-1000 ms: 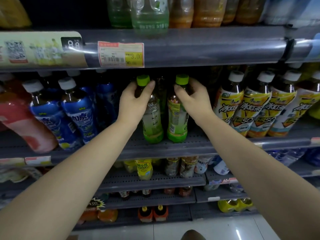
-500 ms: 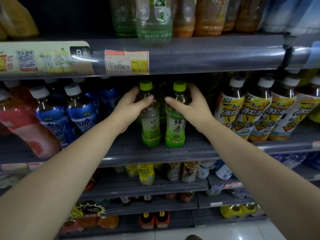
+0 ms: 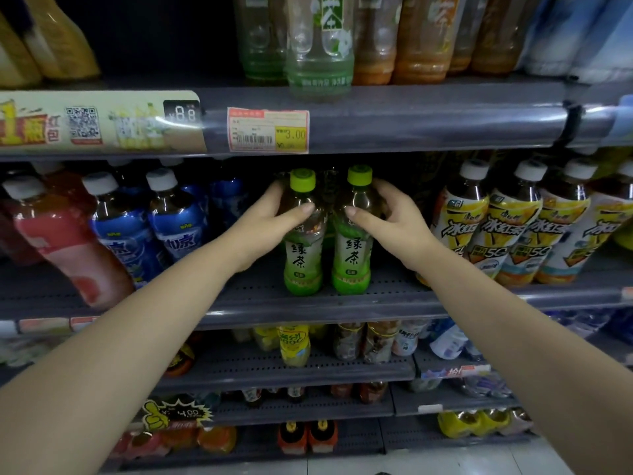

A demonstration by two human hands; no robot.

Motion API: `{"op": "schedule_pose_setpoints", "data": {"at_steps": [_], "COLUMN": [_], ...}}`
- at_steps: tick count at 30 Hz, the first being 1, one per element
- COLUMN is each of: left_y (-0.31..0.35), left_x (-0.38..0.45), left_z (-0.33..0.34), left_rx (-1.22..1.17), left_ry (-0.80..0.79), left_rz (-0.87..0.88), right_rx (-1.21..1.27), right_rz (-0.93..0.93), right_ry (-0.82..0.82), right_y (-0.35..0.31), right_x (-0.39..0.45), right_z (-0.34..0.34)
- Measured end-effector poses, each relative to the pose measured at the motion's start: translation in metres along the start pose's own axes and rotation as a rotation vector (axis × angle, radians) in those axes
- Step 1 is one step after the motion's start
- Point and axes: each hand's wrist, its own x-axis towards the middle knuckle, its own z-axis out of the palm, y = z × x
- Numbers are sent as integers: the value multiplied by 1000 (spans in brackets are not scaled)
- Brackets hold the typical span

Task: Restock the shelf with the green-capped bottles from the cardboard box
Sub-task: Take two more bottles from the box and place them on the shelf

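Observation:
Two green-capped green tea bottles stand upright side by side on the grey middle shelf point(image 3: 308, 303). My left hand point(image 3: 270, 221) wraps the shoulder of the left bottle point(image 3: 303, 258), thumb across its front. My right hand point(image 3: 387, 221) grips the shoulder of the right bottle point(image 3: 352, 258) the same way. Both bottles rest on the shelf, labels facing me. More bottles show dimly behind them. The cardboard box is out of view.
Blue-labelled bottles point(image 3: 178, 224) and a leaning red bottle point(image 3: 68, 241) stand to the left. Yellow-labelled iced tea bottles point(image 3: 507, 234) fill the right. A shelf rail with a price tag point(image 3: 269, 130) hangs just above the caps. Lower shelves hold small bottles.
Both bottles have been turned so their labels face forward and they stand closer together. My hands slid from the necks to the shoulders, and the view moved nearer.

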Motion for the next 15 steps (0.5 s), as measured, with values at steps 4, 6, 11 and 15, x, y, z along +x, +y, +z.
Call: {"op": "schedule_pose_setpoints", "data": {"at_steps": [4,6,11,15], "left_y": [-4,-4,-7,-7], "left_x": [-5,-6,2,10], "left_z": [-5,-1,-2,-3], "left_rx": [100,98,96,171], "left_ry": [159,258,312,367], "left_rz": [97,109,75,71], "right_rx": [50,77,87,58], "right_rz": [15,20,15,17], "right_ry": [18,15,3,33], "right_y": [4,3,2,3], "right_x": [-1,0,8,19], "right_z": [6,8,18,27]}}
